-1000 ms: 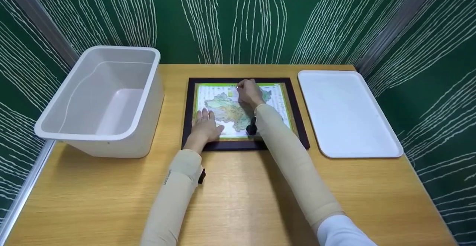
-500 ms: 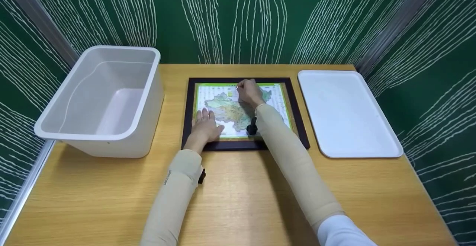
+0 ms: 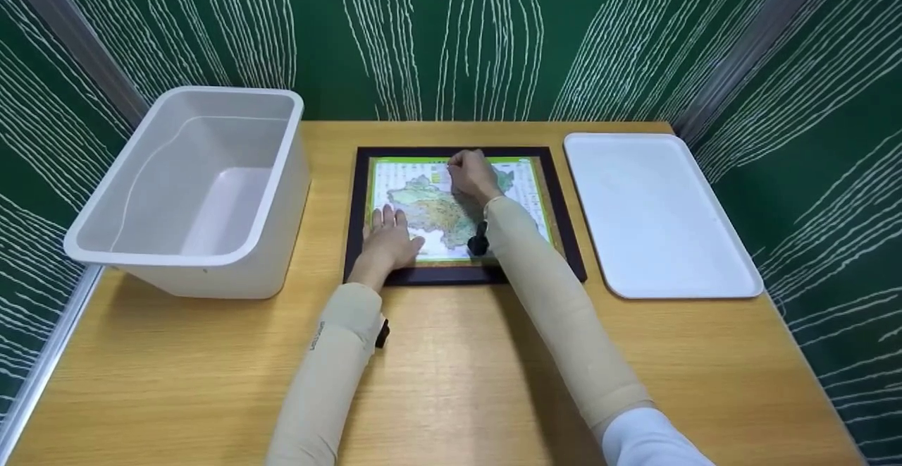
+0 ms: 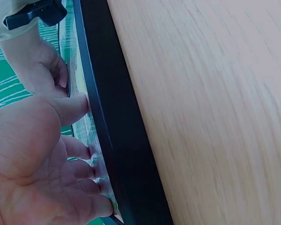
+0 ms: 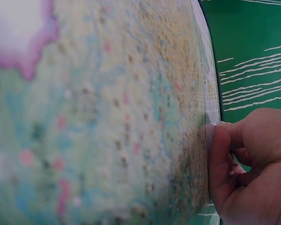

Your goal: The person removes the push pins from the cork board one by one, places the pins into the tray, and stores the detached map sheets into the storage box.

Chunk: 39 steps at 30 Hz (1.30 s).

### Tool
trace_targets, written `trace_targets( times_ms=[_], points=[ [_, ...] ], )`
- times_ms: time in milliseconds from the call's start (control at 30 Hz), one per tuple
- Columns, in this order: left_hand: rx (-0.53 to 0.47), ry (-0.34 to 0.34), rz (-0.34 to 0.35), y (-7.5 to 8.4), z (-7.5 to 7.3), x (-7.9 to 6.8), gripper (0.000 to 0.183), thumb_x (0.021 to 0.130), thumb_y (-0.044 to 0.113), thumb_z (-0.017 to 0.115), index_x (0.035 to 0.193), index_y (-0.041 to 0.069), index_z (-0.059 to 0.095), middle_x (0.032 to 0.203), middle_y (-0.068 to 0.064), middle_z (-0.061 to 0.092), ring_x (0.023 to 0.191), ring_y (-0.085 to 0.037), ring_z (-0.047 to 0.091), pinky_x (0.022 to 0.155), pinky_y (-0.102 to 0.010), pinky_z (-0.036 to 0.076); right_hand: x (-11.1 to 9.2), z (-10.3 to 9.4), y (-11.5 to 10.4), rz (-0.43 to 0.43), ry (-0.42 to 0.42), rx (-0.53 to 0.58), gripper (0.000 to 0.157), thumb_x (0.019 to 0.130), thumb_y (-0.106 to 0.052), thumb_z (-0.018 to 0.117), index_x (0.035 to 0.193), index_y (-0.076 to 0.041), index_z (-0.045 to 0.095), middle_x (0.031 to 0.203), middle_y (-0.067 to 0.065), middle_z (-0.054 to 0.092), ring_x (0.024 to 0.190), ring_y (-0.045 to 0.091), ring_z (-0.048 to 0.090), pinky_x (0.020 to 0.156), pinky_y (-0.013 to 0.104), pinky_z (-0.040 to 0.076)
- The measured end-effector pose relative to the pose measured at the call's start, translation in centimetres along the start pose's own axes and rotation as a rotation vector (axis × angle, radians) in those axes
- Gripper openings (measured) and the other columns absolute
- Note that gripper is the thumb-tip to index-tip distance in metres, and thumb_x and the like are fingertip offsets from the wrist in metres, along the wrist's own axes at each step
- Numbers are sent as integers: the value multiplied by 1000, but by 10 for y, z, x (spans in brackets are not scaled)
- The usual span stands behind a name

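Note:
A printed colour map with a bright green border lies on a cork board set in a dark frame. The left hand rests flat on the map's lower left part, fingers spread and thumb out to the side. Close to the map's top edge, the right hand has thumb and forefinger pinched together. Between those fingertips the right wrist view shows a speck of a small clear pin, mostly hidden by the fingers. Its other fingers are curled in. The right forearm covers part of the map's right side.
A deep white plastic bin stands left of the frame. To the right lies a shallow white tray, close beside the frame. All are on a wooden table enclosed by green walls with white streaks.
Both hands keep the same places and poses. The pale speck at the right fingertips shows less in the head view now.

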<state>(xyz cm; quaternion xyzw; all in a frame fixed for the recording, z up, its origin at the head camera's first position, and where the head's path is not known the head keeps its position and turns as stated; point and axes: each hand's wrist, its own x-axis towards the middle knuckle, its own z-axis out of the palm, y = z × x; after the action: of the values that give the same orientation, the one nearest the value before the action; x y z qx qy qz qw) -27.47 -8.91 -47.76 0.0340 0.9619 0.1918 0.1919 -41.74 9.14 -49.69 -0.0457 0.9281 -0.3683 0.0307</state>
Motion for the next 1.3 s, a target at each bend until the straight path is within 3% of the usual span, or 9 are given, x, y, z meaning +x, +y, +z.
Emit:
trace_targets(
  times_ms=[167, 367, 533, 667, 900, 1000, 1133, 1233, 1300],
  points=[
    [-7, -4, -2, 0, 0, 0, 77, 108, 43, 42, 161, -3, 10, 167, -25, -2, 154, -38, -6, 122, -56, 3, 1, 0, 0, -2, -11, -10, 19, 103, -15, 53, 88, -8, 62, 87, 3, 54, 81, 20, 49, 78, 36, 43],
    [5, -4, 2, 0, 1, -1, 77, 108, 44, 41, 161, -3, 10, 167, -25, -2, 154, -39, -6, 122, -56, 4, -1, 1, 1, 23, -4, 20, 16, 103, -17, 55, 95, -11, 68, 96, 0, 61, 88, 17, 55, 85, 35, 47],
    [8, -8, 0, -1, 1, 0, 77, 108, 44, 41, 161, -4, 10, 167, -25, -2, 154, -39, -5, 122, -56, 4, -1, 2, 2, 7, -16, 46, 27, 101, -14, 52, 75, -13, 53, 74, 2, 44, 70, 20, 42, 69, 34, 36],
    [19, -8, 2, 0, 0, 0, 78, 108, 44, 40, 161, -4, 10, 167, -25, -2, 154, -39, -5, 122, -56, 4, 0, 1, 2, -2, -22, 64, 33, 101, -12, 52, 69, -16, 43, 66, 0, 32, 63, 19, 34, 64, 33, 31],
    [13, -11, 5, 0, 0, 0, 77, 108, 44, 41, 161, -4, 10, 167, -25, -2, 154, -39, -7, 122, -57, 4, -4, -1, 0, 25, -19, 109, 27, 100, -13, 55, 73, -15, 52, 70, -2, 41, 68, 18, 42, 66, 33, 35],
    [10, -13, 4, -1, 0, 0, 77, 108, 43, 41, 161, -4, 10, 167, -25, -2, 154, -39, -7, 122, -57, 3, -2, 0, -3, 98, -40, 199, 27, 101, -16, 54, 75, -15, 52, 71, -1, 42, 66, 18, 42, 65, 33, 36],
    [3, -18, 4, 0, -1, 0, 77, 108, 43, 39, 161, -4, 9, 167, -25, -4, 154, -39, -8, 122, -57, 1, 2, -1, -4, 191, -66, 412, 24, 101, -15, 56, 77, -10, 56, 74, 1, 46, 63, 17, 40, 58, 31, 35],
    [8, -28, 5, 0, 0, 0, 77, 108, 43, 38, 161, -4, 7, 167, -25, -5, 153, -39, -9, 122, -57, 1, 2, -2, -2, 221, -66, 552, 14, 99, -12, 60, 94, -2, 68, 90, 4, 59, 74, 16, 51, 60, 28, 42],
    [14, -30, 7, 0, 0, -1, 77, 108, 44, 38, 161, -3, 7, 167, -25, -5, 153, -38, -9, 122, -57, 1, 1, -4, 0, 231, -68, 609, 18, 99, -12, 61, 107, 2, 69, 102, 6, 62, 84, 16, 55, 64, 27, 47]
  ],
)
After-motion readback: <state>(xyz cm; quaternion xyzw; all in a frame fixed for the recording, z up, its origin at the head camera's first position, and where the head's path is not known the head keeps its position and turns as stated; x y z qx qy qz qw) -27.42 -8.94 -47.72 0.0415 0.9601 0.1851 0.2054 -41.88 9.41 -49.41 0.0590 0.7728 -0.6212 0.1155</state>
